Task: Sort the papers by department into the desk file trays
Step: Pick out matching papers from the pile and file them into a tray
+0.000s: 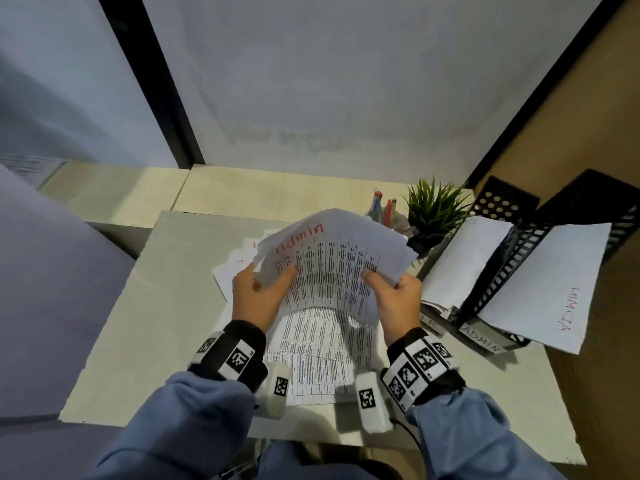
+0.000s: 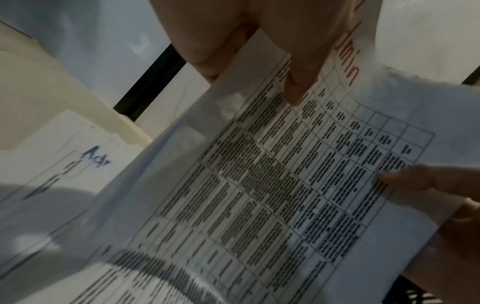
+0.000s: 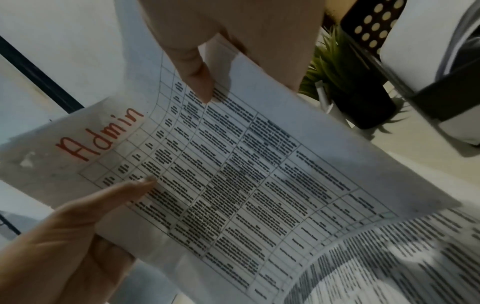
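Observation:
Both hands hold up a curled printed table sheet marked "Admin" in red [image 1: 332, 268] [image 2: 285, 174] [image 3: 233, 174], with more sheet edges fanned behind it. My left hand [image 1: 273, 282] [image 2: 254, 70] pinches its left edge, thumb on the print. My right hand [image 1: 384, 282] [image 3: 221, 67] pinches the right edge the same way. Under them a pile of printed papers [image 1: 318, 355] lies on the desk. To the right stand black mesh file trays [image 1: 512, 271]; one bears an "ADMIN" label [image 1: 483, 341] and holds a sheet marked in red [image 1: 554, 289].
A potted plant [image 1: 433, 213] and a pen holder [image 1: 384, 209] stand behind the held sheet, close to the trays. More marked sheets [image 1: 235, 268] lie at the left of the pile. The pale desk [image 1: 166, 306] ends at a glass partition behind.

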Demonstrator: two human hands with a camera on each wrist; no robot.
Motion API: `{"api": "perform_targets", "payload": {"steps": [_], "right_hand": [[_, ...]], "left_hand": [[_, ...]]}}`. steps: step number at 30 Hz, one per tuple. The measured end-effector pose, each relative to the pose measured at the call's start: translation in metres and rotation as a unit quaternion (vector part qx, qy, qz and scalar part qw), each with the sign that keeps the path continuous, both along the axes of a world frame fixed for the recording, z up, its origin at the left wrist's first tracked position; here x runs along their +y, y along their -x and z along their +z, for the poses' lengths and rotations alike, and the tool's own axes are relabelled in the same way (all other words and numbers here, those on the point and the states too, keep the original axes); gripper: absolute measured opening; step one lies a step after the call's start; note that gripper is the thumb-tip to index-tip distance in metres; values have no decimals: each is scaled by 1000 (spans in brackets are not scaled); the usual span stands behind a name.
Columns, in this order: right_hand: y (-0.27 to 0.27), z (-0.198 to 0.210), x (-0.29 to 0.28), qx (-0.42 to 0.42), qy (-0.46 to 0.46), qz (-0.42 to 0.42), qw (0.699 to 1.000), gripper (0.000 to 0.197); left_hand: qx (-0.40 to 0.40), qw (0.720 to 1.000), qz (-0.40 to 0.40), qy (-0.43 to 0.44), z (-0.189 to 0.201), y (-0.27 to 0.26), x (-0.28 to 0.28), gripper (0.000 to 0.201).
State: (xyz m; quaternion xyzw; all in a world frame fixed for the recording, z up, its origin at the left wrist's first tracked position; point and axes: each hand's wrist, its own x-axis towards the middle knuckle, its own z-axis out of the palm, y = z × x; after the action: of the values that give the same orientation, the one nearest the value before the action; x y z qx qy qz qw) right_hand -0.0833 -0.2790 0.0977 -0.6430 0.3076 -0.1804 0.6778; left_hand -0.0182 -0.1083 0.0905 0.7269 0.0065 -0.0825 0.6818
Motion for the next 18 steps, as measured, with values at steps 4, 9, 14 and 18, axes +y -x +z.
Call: {"api": "perform_targets", "payload": {"steps": [4,9,14,18], "right_hand": [[3,2,6,1,-25,8,1000,25],[18,-12,-3,65,-46,14,997,23],[40,24,-56,-10,35,-44,998,20],[73,41,-118,0,157,-230,960,39]], "left_hand": [[12,999,10,-38,-9,9,-6,14],[66,992,-57,-92,-29,25,-12,10],[-19,982,-158,-104,9,22,-43,21],[-99,962,-222,-124,47,32,-78,33]]}}
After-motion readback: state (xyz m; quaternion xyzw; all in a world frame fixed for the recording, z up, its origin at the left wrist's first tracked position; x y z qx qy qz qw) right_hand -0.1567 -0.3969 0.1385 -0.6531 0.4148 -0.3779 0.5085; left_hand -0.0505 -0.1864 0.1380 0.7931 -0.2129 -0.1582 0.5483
